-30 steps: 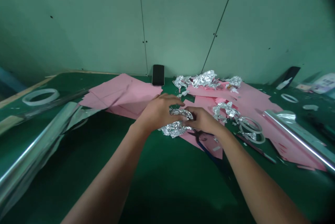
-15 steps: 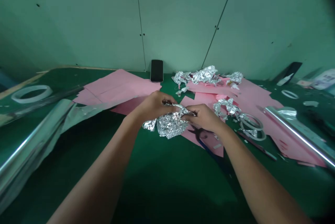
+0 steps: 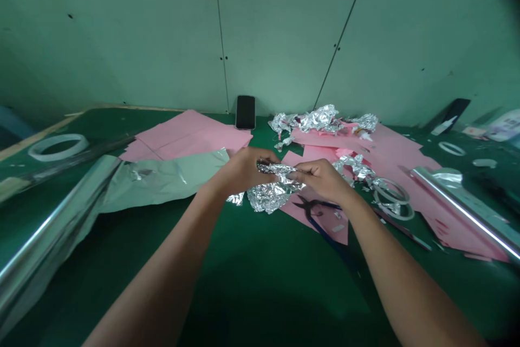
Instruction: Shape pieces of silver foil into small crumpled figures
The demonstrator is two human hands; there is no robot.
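Note:
Crumpled aluminium foil (image 3: 268, 196) is gathered between my two hands, over the middle of the green table. My left hand (image 3: 247, 169) is closed round its left and upper side, some of its fingers hidden. From the right, my right hand (image 3: 319, 178) pinches the upper right edge of the same foil. A small foil flap sticks out below my left hand. Just below my right hand, pliers with blue handles (image 3: 314, 218) lie on a pink sheet (image 3: 341, 233).
Pink paper sheets (image 3: 182, 133) lie at the back left, beside a black phone (image 3: 246, 112). A foil roll (image 3: 60, 222) with its loose sheet stretches along the left. More crumpled foil (image 3: 320, 118), tape rings (image 3: 392, 195) and another foil roll (image 3: 459, 209) occupy the right.
The loose sheet of the left foil roll has swung up and now lies spread out over the pink paper. Both hands stay on the crumpled foil, and the view has shifted slightly.

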